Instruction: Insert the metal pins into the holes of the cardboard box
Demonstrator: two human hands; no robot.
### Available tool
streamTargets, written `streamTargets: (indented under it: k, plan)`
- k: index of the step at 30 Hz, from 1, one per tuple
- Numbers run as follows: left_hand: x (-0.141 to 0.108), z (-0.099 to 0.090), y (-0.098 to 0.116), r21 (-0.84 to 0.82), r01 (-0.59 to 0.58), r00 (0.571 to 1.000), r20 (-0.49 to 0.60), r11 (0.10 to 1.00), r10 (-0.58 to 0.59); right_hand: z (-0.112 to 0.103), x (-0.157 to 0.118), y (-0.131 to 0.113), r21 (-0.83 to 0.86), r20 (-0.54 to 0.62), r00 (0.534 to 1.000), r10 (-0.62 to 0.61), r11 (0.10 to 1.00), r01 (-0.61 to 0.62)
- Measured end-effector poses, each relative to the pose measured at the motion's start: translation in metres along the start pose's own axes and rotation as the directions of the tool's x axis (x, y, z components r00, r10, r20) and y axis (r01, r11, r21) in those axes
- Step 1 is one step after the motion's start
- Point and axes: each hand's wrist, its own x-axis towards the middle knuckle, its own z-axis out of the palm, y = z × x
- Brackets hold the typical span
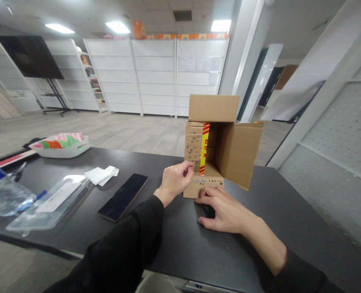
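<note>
Clearly, the cardboard box (226,146) stands on the tabletop (174,244), its mouth facing the person. Yellow tape (204,148) with red stripes runs down the box's left flap (192,140); its red characters are too small to read, as is the barcode (197,166) beside them. Grey metallic dots sit on the left and lower flaps. The left hand (176,179) is curled at the left flap, thumb near forefinger; whether it pinches anything, I cannot tell. Before the box's lower flap (192,190), the right hand (221,207) is half open around something dark, its grip unclear. Left of the box lie a phone (123,197), a plastic case (73,199) with an unreadable white label (56,197), and a blue-labelled bottle (7,199).
</note>
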Motion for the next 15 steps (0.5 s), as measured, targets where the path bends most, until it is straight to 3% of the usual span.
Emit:
streamTargets:
  k: [15]
  plan:
    - [0.0001, -0.0012, 0.0004, -0.007, 0.003, 1.000, 0.007, 1.000, -0.003, -0.0009, -0.0006, -0.0008, 0.010, 0.001, 1.000, 0.014, 1.000, -0.014]
